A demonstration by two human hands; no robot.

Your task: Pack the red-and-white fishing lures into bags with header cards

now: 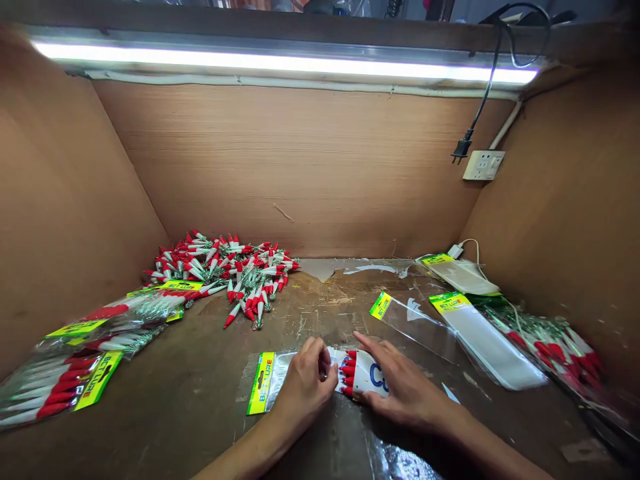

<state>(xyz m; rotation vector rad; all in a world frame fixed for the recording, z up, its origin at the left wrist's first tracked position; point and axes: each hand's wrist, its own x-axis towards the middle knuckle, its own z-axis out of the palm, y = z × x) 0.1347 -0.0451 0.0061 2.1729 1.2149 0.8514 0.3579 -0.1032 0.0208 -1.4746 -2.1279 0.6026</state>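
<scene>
In front of me a clear plastic bag with a yellow-green header card lies flat, its header to the left. A row of several red-tipped fishing lures lies at its right end, beside a white sheet with blue lettering. My left hand is over the bag with thumb and fingers pinched together; what is between them is hidden. My right hand rests over the right part of the white sheet, thumb and fingers spread apart. The lures' other ends are covered by my left hand.
Loose red-and-white lures are heaped at the back left. Filled bags lie left. On the right are a single bag, stacked flat bags and more lures. A black plug hangs near a wall socket.
</scene>
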